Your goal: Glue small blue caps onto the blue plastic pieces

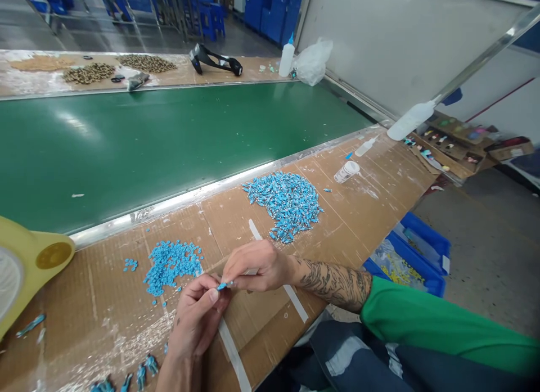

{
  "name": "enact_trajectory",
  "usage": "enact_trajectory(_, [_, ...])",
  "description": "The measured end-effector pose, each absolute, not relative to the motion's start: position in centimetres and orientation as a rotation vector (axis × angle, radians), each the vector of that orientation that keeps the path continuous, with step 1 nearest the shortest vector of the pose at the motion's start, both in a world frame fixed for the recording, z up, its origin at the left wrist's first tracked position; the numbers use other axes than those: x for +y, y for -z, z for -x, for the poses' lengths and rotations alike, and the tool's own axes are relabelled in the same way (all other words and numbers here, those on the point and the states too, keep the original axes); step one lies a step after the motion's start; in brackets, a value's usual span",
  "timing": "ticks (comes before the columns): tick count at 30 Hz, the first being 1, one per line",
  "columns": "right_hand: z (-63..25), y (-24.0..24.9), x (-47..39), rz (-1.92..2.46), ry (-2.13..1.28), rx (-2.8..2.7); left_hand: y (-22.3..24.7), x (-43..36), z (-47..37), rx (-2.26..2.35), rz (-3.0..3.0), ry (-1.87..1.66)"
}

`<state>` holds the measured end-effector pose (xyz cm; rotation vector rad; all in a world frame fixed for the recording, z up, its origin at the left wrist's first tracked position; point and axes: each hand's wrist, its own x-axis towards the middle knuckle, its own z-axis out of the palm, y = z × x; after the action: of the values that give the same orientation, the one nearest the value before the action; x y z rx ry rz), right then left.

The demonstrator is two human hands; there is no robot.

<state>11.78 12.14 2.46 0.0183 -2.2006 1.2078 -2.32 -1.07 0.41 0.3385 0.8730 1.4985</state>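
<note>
Over the cardboard-covered bench, my left hand pinches a small blue piece between thumb and forefinger. My right hand meets it from the right, its fingertips closed at the other end of the same piece. The exact shape of the piece is partly hidden by the fingers. Just beyond my left hand lies a spread of small blue rings. Farther off, past my right hand, is a heap of slim blue pieces with pale ends. Several blue figure-like parts lie near my left forearm.
A green conveyor belt runs behind the metal edge. A yellow object stands at the left. To the right are a white cup, a squeeze bottle and, below the bench edge, blue bins. Brown pieces lie across the belt.
</note>
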Motion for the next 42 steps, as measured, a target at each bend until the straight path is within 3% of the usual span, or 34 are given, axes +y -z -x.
enact_trajectory(16, [-12.3, -2.7, 12.3, -0.145, -1.153, -2.202, 0.4, -1.0, 2.6, 0.847, -0.570, -1.580])
enact_trajectory(29, [-12.7, -3.4, 11.9, 0.073, -1.193, -2.079, -0.3, -0.8, 2.4, 0.967, -0.566, -1.786])
enact_trajectory(37, [-12.1, -5.5, 11.0, 0.202, -0.969, -2.469, -3.0, -5.0, 5.8, 1.780, -0.650, -2.183])
enact_trajectory(39, [-11.3, -5.7, 9.9, 0.154, -0.880, -2.634, -2.7, -7.6, 6.6, 2.193, -0.658, -2.070])
enact_trajectory(42, [-9.6, -5.3, 7.7, 0.094, -0.641, -2.893, -1.3, -12.0, 7.4, 2.673, -0.823, -1.582])
